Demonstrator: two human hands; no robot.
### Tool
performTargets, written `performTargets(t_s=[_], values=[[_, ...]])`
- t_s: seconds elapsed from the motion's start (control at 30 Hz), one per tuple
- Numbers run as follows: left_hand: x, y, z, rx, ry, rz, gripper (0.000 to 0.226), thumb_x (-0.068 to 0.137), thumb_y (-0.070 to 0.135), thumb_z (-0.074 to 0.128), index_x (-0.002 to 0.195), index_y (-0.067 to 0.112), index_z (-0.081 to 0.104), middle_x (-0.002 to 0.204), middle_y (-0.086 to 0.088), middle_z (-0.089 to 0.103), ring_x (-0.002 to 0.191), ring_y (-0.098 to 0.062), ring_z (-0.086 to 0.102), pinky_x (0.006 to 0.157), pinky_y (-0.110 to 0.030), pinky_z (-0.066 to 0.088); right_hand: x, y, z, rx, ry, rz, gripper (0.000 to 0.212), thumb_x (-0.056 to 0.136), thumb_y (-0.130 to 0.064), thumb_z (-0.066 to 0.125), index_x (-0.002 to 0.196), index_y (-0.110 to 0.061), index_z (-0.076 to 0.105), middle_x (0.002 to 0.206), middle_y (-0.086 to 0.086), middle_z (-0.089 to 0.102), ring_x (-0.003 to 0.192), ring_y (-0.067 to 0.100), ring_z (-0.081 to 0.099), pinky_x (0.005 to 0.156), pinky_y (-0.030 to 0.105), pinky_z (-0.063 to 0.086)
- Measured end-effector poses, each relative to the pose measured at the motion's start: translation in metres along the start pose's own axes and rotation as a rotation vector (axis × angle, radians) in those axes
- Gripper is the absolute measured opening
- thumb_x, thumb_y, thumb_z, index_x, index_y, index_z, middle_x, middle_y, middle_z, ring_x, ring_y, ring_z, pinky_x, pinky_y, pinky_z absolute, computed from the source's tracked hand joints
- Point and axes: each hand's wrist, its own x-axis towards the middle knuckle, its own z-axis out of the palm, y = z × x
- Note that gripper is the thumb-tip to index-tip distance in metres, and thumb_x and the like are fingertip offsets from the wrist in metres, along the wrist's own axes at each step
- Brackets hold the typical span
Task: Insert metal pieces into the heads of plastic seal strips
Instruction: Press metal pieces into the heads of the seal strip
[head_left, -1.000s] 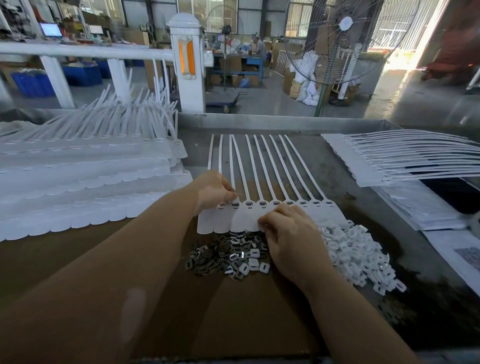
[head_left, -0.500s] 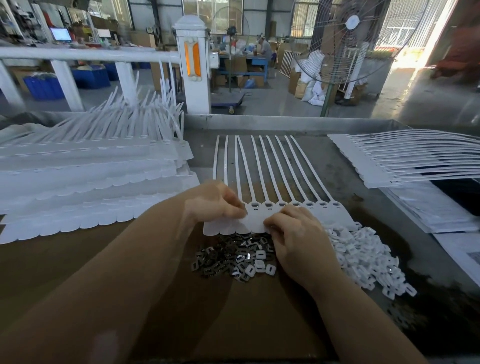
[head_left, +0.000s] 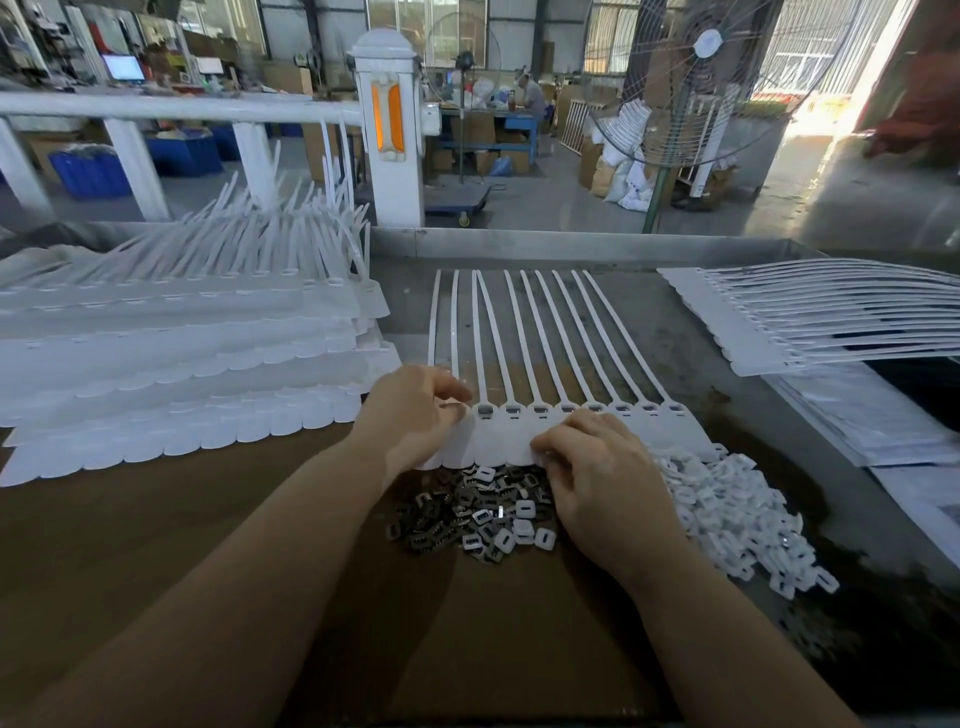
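1. The sheet of seal strips (head_left: 524, 364) lies flat in the middle of the table (head_left: 649, 322), its tails fanning away toward the raised metal rim (head_left: 519, 243) at the far edge and stopping short of it – a band of bare table shows between tail tips and rim.
2. The left hand (head_left: 415, 415) is at the sheet's left end, thumb and fingers curled and pinching the strip head there; whether a metal piece sits between the fingertips cannot be told.
3. The right hand (head_left: 597, 467) rests on the near edge of the sheet's tab row, fingers bent and pressing down on the tabs, gripping their edge.
4. Several heads (head_left: 540, 410) between the two hands show a dark insert in the slot.
5. Just beside the sheet's near edge lies the pile of metal pieces (head_left: 457, 514), a few white caps mixed in; to its right, touching the sheet's right corner, is a larger heap of white plastic caps (head_left: 727, 514).
6. Brown cardboard (head_left: 467, 649) covers the near table under the forearms, open on the near left.
7. Left side: stacked strip sheets (head_left: 171, 374) reach close to the left hand. Far right: another stack (head_left: 810, 322), well apart from the work.
8. No writing is readable on the strips or papers.
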Motion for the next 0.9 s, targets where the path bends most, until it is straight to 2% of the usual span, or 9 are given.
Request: performTargets(t_s=[0.07,0.13,0.33,0.53,0.63,0.7,0.8,0.9], values=[[0.002,0.003,0.004,0.058,-0.009,0.018,0.020,0.094,0.021,0.055,0.108,0.026,0.069,0.115,0.000,0.060,0.091,-0.010,0.052,0.080,-0.020,0.040,-0.001,0.000,0.000,-0.002,-0.001,0.005,0.014,0.088,-0.011,0.055,0.093,-0.011,0.068,0.093,0.002,0.062,0.091,0.021,0.053,0.082,0.038,0.044],[0.005,0.005,0.008,0.148,-0.017,0.053,0.022,0.095,0.023,0.053,0.110,0.030,0.068,0.115,0.000,0.055,0.099,-0.015,0.052,0.088,-0.028,0.044,-0.001,0.000,0.000,-0.003,-0.006,0.012,0.015,0.088,-0.012,0.054,0.093,-0.011,0.068,0.093,0.001,0.062,0.092,0.020,0.052,0.082,0.037,0.044],[0.005,0.006,0.007,0.318,-0.052,0.159,0.027,0.096,0.025,0.052,0.119,0.032,0.064,0.121,0.002,0.055,0.111,-0.019,0.050,0.096,-0.036,0.042,0.000,0.000,-0.001,-0.002,-0.015,0.018,0.015,0.089,-0.012,0.054,0.094,-0.012,0.068,0.094,0.001,0.061,0.092,0.019,0.051,0.083,0.036,0.043],[0.006,0.009,0.007,0.399,-0.061,0.239,0.027,0.097,0.024,0.050,0.119,0.029,0.065,0.122,0.005,0.055,0.109,-0.017,0.051,0.091,-0.028,0.040,-0.001,-0.001,-0.002,0.009,-0.011,0.019,0.016,0.088,-0.012,0.054,0.094,-0.011,0.068,0.093,0.001,0.062,0.091,0.020,0.052,0.081,0.038,0.044],[0.009,0.012,0.004,0.365,-0.088,0.211,0.023,0.095,0.022,0.054,0.114,0.024,0.068,0.118,0.003,0.056,0.106,-0.019,0.053,0.092,-0.028,0.042,-0.001,-0.001,-0.002,0.012,-0.010,0.017,0.015,0.088,-0.011,0.054,0.095,-0.011,0.068,0.093,0.001,0.062,0.092,0.020,0.052,0.082,0.038,0.044],[0.012,0.012,0.003,0.318,-0.104,0.181,0.019,0.093,0.021,0.057,0.107,0.023,0.070,0.108,0.005,0.054,0.101,-0.018,0.054,0.089,-0.028,0.043,-0.001,-0.001,-0.002,0.008,-0.013,0.013,0.015,0.088,-0.011,0.055,0.095,-0.011,0.068,0.093,0.001,0.062,0.092,0.020,0.052,0.082,0.039,0.045],[0.014,0.010,0.006,0.226,-0.069,0.150,0.014,0.091,0.019,0.060,0.098,0.022,0.072,0.095,0.009,0.048,0.090,-0.014,0.052,0.080,-0.023,0.039,0.000,-0.001,-0.002,0.008,-0.012,0.012,0.015,0.087,-0.010,0.055,0.094,-0.011,0.068,0.093,0.002,0.062,0.091,0.021,0.052,0.082,0.039,0.045],[0.013,0.006,0.011,0.068,0.003,0.097,0.014,0.092,0.016,0.058,0.097,0.019,0.071,0.088,0.009,0.055,0.082,-0.009,0.051,0.071,-0.019,0.037,0.000,-0.001,-0.002,0.009,-0.007,0.012,0.014,0.087,-0.010,0.056,0.094,-0.011,0.068,0.092,0.002,0.062,0.091,0.021,0.053,0.081,0.039,0.045]])
